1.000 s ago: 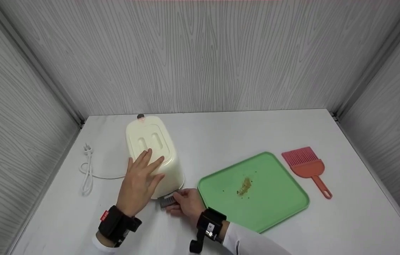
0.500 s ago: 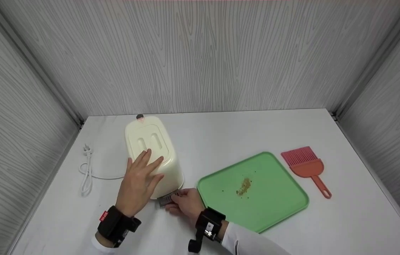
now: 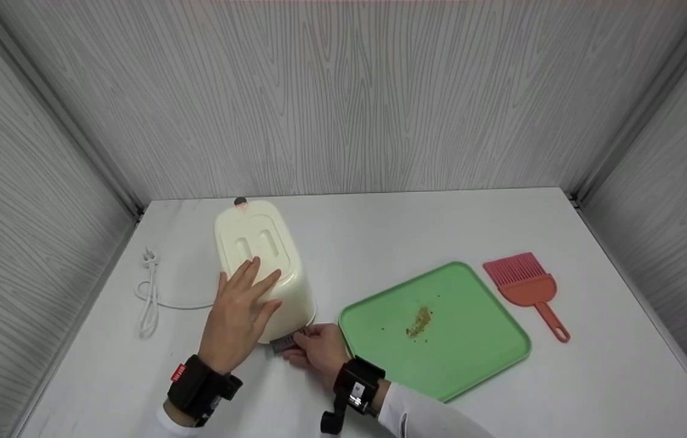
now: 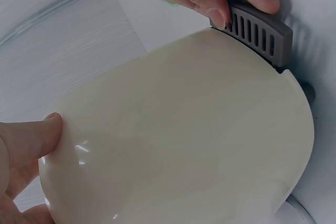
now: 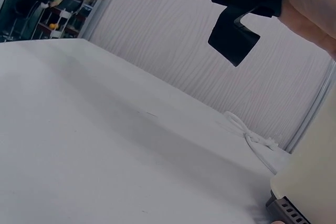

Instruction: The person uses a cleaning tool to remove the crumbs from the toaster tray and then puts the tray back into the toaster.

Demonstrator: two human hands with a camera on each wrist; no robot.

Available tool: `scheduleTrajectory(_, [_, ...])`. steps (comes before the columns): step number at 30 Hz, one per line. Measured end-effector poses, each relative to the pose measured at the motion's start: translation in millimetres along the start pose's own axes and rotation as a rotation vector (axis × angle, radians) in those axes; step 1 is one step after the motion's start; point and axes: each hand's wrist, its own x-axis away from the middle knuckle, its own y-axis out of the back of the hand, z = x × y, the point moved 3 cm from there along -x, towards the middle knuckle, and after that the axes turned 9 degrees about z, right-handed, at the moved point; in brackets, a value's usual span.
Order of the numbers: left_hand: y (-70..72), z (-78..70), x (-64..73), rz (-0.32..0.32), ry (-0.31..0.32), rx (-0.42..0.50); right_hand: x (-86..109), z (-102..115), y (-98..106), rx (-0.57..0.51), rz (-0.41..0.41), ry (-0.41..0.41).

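A cream toaster [image 3: 286, 304] with two long recesses in its top stands left of centre. My left hand [image 3: 236, 313] rests on its near top end, fingers spread and straight. Low on the toaster's near end, a grey slotted crumb tray [image 4: 257, 31] sticks out slightly. My right hand [image 3: 324, 350] pinches that crumb tray between thumb and fingers, clearly so in the left wrist view. Only the tray's outer end shows; the rest is hidden under the toaster. In the right wrist view the toaster [image 5: 315, 177] and tray end sit at the lower right corner.
Right of the toaster lies a green serving tray [image 3: 471, 353] with a small heap of brown crumbs [image 3: 420, 321]. A red brush [image 3: 526, 286] with an orange handle is beyond it. The toaster's white cord and plug [image 3: 150, 292] lie to the left. Grey wood-grain panels [image 3: 343, 97] enclose the table.
The grey crumb tray has slid slightly further into the toaster's base, with the right hand on it. The left hand keeps its place on the toaster top.
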Motion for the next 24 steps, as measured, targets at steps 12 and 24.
scheduleTrajectory(12, [0.9,-0.5,1.8,-0.013,-0.021,0.007,-0.3,-1.6,-2.2,-0.011,0.004,0.010])
scheduleTrajectory(24, [1.7,-1.6,1.0,-0.014,-0.034,0.003,-0.3,-3.0,-4.6,-0.025,-0.035,0.060])
